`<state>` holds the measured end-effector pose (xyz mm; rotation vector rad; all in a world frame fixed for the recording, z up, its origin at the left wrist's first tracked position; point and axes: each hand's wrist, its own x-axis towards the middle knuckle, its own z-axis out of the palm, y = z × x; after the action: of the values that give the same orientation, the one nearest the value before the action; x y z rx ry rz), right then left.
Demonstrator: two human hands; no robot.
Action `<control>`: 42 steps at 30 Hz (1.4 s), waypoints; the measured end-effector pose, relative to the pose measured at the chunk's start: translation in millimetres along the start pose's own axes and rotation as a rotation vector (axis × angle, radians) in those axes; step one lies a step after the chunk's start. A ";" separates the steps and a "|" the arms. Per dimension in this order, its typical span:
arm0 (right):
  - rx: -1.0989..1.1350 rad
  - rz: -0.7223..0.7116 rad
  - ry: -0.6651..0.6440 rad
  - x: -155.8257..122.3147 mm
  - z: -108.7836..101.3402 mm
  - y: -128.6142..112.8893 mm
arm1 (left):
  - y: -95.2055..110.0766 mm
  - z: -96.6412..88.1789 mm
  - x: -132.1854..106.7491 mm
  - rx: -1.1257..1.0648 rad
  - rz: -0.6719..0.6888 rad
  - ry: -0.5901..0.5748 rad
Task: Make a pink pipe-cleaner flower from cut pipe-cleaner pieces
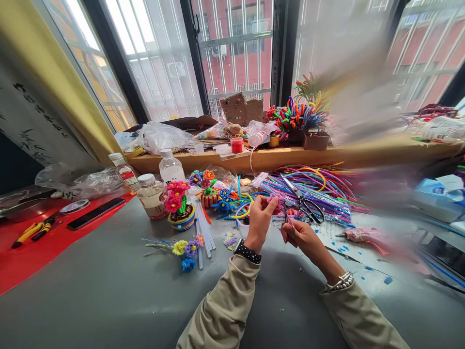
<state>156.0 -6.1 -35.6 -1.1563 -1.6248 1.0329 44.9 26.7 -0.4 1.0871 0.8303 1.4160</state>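
Note:
My left hand (260, 220) pinches a pink pipe-cleaner flower (276, 202) between thumb and fingers, raised above the grey table. Close beside it, my right hand (300, 236) is closed on what looks like a small pair of scissors (286, 219), its narrow tip pointing up at the flower. Fingers hide most of both things. Just behind the hands lie larger black-handled scissors (307, 206) on a heap of coloured pipe cleaners (330, 194). Left of my left wrist is a small pastel piece (230, 241), beside clear glue sticks (205, 232).
Loose pipe-cleaner flowers (191, 248) lie at left, before a potted pink flower (178, 203) and bottles (150, 194). A phone (96, 213) and yellow-handled pliers (31, 234) rest on red cloth. At right is a glue gun (363, 235). A cluttered sill (203, 161) runs behind; the right side is blurred.

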 end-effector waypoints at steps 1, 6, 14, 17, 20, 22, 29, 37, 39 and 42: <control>-0.009 0.002 0.005 0.0 -0.3 0.1 | 0.6 -0.2 -0.1 0.000 0.003 -0.001; -0.021 0.005 0.002 -0.1 -0.8 1.0 | 4.5 -0.6 -0.1 0.010 0.008 -0.014; -0.089 -0.040 -0.066 -1.9 -2.4 -1.9 | 5.1 0.0 -0.5 0.026 0.034 -0.048; -0.104 -0.061 -0.087 -2.8 -1.9 -4.1 | 5.8 0.2 -1.2 0.033 0.029 -0.045; -0.127 -0.072 -0.077 -3.3 -1.3 -5.2 | 6.4 0.2 -2.0 0.043 0.025 -0.035; -0.131 -0.067 -0.076 -3.1 -1.5 -5.0 | 6.4 0.1 -2.3 0.050 0.021 -0.028; -0.090 -0.047 -0.083 -1.0 -3.0 -1.0 | 5.0 -0.4 -1.0 0.059 0.027 -0.016; -0.082 0.070 0.008 -2.2 -2.7 -3.0 | 3.5 -0.9 1.1 0.047 0.043 -0.013; -0.104 0.071 0.028 -1.9 -2.8 -3.0 | 3.2 -0.9 1.5 0.030 0.031 -0.016; -0.108 0.009 0.016 -1.3 -3.3 -1.9 | 2.8 -1.0 1.4 -0.010 0.027 -0.038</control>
<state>158.9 -7.3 -33.2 -1.2414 -1.6812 0.9492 43.1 27.8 2.1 1.1177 0.7828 1.4162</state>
